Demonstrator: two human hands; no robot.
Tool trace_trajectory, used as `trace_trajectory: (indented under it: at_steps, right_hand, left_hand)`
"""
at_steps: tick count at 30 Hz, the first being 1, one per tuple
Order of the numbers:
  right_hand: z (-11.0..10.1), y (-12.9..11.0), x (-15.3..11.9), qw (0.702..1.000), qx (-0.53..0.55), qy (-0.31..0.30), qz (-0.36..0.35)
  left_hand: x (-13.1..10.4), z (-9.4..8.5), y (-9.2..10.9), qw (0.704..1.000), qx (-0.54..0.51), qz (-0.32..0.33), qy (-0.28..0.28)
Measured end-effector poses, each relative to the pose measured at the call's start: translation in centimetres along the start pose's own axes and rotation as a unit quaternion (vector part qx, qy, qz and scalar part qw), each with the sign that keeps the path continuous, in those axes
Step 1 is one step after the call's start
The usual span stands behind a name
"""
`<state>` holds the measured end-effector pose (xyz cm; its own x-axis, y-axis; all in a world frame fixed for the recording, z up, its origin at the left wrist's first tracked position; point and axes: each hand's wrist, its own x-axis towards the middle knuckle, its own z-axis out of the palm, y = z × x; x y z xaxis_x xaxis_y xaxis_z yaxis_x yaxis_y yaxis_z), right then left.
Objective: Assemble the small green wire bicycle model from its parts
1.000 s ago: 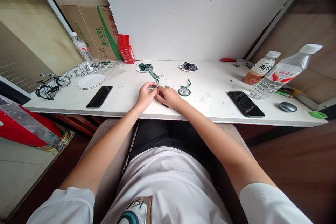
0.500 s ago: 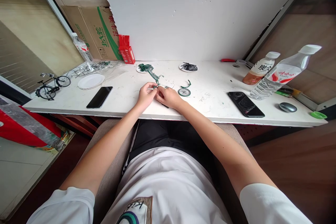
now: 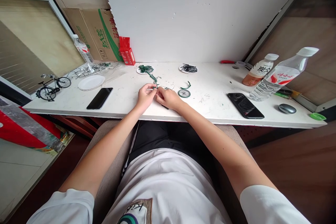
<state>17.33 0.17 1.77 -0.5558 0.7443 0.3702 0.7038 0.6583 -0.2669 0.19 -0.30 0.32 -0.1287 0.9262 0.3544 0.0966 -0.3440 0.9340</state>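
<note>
My left hand (image 3: 146, 95) and my right hand (image 3: 169, 98) meet near the front of the white table, fingertips pinched together. Between them is the lower end of a green model bicycle frame (image 3: 152, 76), which leans up and away from me. My fingers hide the part they pinch. To the right of my right hand lie a small green-rimmed wheel (image 3: 184, 93) and a curved green mudguard piece (image 3: 188, 85). Behind the frame, a plate (image 3: 139, 71) bears a heap of green parts. A dark thin object pokes out below my right hand.
An assembled black model bicycle (image 3: 52, 85), white plates (image 3: 91, 82) and a phone (image 3: 99, 98) are on the left. Black parts (image 3: 188, 67) sit on a plate at the back. Another phone (image 3: 245, 105), two bottles (image 3: 282, 77) and a mouse (image 3: 287, 108) stand or lie right.
The green frame has turned slightly between my fingers, its upper part looking narrower now. Both hands stay pinched in nearly the same place. The whole view has shifted a little.
</note>
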Motion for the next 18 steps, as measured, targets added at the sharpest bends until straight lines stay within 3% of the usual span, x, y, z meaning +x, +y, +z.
trace_trajectory:
  at_steps: [18]
  right_hand:
    - [-0.31,-0.06,-0.02,0.998,0.051,0.038,0.007]
  left_hand:
    - [0.02,0.02,0.01,0.999,-0.022,0.006,0.033]
